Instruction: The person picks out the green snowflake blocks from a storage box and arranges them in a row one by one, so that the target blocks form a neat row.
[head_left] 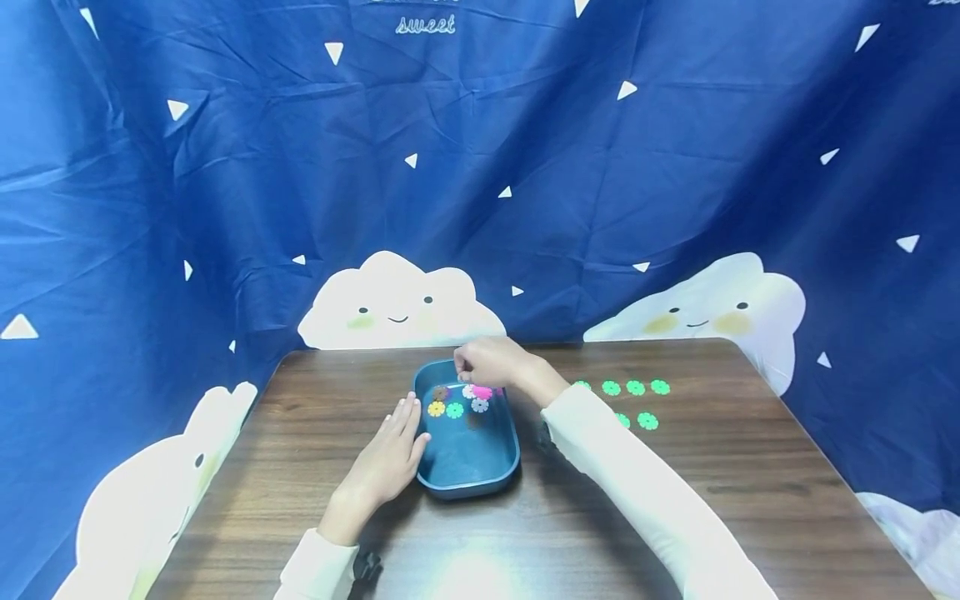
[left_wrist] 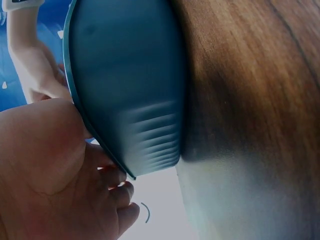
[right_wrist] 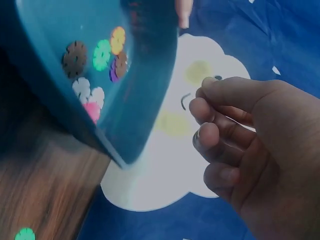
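Observation:
A blue tray (head_left: pixel 468 458) sits mid-table and holds several flower-shaped discs at its far end: yellow (head_left: pixel 437 408), green (head_left: pixel 454 410), white (head_left: pixel 480 405), pink (head_left: pixel 482 392) and brown (head_left: pixel 440 392). My left hand (head_left: pixel 390 458) lies flat on the table, its straight fingers against the tray's left side (left_wrist: pixel 125 75). My right hand (head_left: pixel 480 364) hovers over the tray's far end with fingers curled. In the right wrist view the fingers (right_wrist: pixel 220 135) are curled in, thumb on the index, and nothing shows between them. The discs (right_wrist: pixel 102 54) lie in the tray (right_wrist: pixel 145 100) beside it.
Several green discs (head_left: pixel 636 387) lie in two rows on the brown wooden table (head_left: pixel 675 500), right of my right forearm. One green disc (right_wrist: pixel 24 234) shows at the right wrist view's bottom edge. A blue cloth with white clouds (head_left: pixel 397 304) hangs close behind the table.

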